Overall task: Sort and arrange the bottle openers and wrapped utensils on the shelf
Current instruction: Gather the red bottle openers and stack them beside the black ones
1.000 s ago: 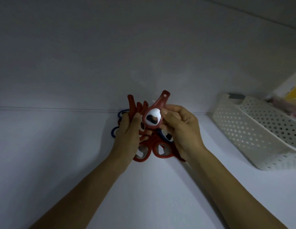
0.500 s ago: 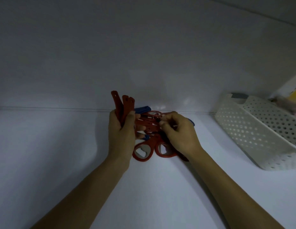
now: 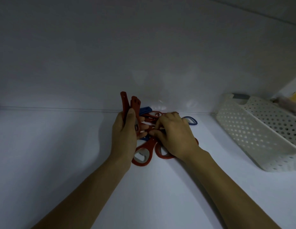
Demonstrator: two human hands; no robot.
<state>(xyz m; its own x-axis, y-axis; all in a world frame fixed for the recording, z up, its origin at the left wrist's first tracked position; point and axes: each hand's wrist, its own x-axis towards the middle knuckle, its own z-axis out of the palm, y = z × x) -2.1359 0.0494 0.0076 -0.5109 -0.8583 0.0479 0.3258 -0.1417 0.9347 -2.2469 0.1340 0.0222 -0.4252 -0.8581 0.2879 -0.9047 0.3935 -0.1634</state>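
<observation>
A pile of red bottle openers [image 3: 144, 152] lies on the white shelf [image 3: 61, 154] near the back wall, with blue bottle openers [image 3: 191, 120] mixed in. My left hand [image 3: 125, 136] grips a bunch of red openers [image 3: 129, 103] held upright, handles sticking up above my thumb. My right hand [image 3: 174, 138] rests palm down on the pile, fingertips pinching a red opener beside my left fingers. My right hand hides much of the pile.
A white perforated plastic basket [image 3: 259, 133] stands at the right on the shelf, with yellow and pink items at its far end. The shelf's back wall [image 3: 144, 63] rises just behind the pile.
My right hand put the raised red opener into my left hand's bunch, then went down onto the pile. My left hand has stayed in place with its openers.
</observation>
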